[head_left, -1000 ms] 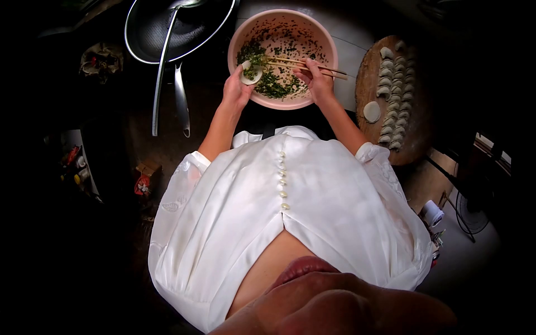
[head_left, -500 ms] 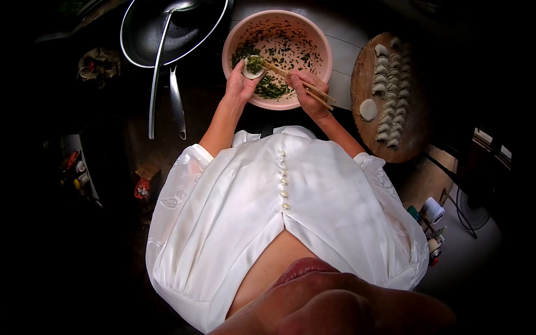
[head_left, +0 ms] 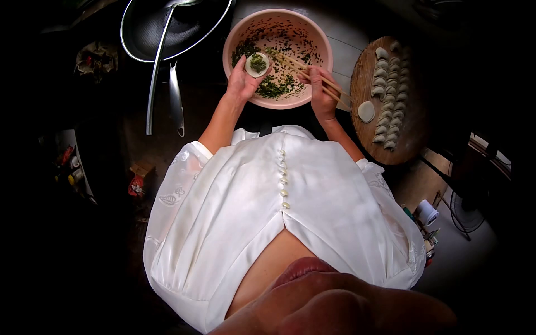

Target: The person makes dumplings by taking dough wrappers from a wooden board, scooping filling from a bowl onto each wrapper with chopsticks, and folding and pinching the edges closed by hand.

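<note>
A round dough wrapper (head_left: 250,65) with green filling on it rests in my left hand (head_left: 242,84), over the left part of the pink bowl (head_left: 329,58). My right hand (head_left: 322,96) is closed on a pair of chopsticks (head_left: 329,85) at the bowl's right edge, and their tips are over the bowl, just right of the wrapper. Chopped green filling (head_left: 276,86) lies in the bowl and clings to its walls. To the right, a round wooden board (head_left: 363,67) carries several folded dumplings (head_left: 392,95) in rows and one flat wrapper (head_left: 366,111).
At the upper left stands a dark wok (head_left: 145,33) with a metal ladle (head_left: 158,72) in it. Its handle (head_left: 176,103) points toward me. A white container (head_left: 427,212) is at the lower right, near a fan (head_left: 468,212).
The chopsticks have drawn back from the wrapper, and my right hand has shifted right. The filling now lies on the wrapper, which faces up more openly.
</note>
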Available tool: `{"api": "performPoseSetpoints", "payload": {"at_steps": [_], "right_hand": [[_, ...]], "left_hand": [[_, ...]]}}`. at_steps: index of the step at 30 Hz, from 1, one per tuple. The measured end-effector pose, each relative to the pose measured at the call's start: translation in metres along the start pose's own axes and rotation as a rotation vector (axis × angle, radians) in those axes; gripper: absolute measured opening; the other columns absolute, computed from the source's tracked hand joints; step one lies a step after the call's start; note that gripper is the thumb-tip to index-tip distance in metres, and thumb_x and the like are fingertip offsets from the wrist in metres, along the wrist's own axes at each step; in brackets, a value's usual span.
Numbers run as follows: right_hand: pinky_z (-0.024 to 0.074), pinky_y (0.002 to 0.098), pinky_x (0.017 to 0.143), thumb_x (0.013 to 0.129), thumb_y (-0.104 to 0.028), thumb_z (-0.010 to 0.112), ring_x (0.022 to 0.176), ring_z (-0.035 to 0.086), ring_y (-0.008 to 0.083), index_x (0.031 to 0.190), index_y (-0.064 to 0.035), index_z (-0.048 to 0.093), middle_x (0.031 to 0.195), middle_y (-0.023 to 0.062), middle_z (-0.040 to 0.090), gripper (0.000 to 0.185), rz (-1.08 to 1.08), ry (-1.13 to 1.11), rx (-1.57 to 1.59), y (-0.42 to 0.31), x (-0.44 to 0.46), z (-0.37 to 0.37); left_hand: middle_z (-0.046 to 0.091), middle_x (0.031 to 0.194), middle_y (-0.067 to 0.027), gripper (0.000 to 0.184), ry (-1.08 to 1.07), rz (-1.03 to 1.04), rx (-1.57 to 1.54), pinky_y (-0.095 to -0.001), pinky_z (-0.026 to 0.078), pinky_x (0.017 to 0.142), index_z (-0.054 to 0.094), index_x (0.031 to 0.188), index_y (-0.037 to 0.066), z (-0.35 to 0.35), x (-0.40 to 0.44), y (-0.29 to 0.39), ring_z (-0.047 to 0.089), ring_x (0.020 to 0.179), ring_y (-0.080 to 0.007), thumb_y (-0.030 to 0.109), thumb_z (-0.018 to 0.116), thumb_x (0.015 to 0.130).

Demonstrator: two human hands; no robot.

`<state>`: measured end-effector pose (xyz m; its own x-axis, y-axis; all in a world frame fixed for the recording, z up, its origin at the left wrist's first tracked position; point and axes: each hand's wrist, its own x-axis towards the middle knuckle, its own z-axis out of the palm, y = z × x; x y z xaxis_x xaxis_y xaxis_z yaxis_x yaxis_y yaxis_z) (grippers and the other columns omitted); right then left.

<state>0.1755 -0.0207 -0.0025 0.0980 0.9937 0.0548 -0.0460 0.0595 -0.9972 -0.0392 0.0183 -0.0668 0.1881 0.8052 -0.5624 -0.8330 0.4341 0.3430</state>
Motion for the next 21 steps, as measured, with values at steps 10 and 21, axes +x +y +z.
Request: {"api": "performPoseSetpoints", "payload": {"at_steps": [10,21], "right_hand": [[0.0621,0.0294,0.074,0.104,-0.027,0.059,0.081,0.073,0.0211,0.114,0.0084,0.063,0.096,0.0162,0.069,0.037,0.247,0.162,0.155,0.009,0.024,-0.027],[0.0635,0.027,0.075,0.104,-0.024,0.058,0.085,0.074,0.0236,0.108,0.0046,0.062,0.098,0.0158,0.068,0.029,0.551,0.2,0.48,0.026,0.026,-0.025]], "left_hand": [[0.048,0.143,-0.0286,0.06,-0.133,-0.084,0.178,-0.0522,0.056,0.102,0.029,0.147,-0.008,0.007,-0.019,0.019,0.057,0.127,-0.0416,0.04,0.025,0.112],[0.051,0.141,-0.028,0.062,-0.096,-0.076,0.286,-0.0512,0.055,0.103,0.031,0.147,-0.007,0.019,-0.029,0.021,0.059,0.125,-0.0409,0.043,0.028,0.111]]}}
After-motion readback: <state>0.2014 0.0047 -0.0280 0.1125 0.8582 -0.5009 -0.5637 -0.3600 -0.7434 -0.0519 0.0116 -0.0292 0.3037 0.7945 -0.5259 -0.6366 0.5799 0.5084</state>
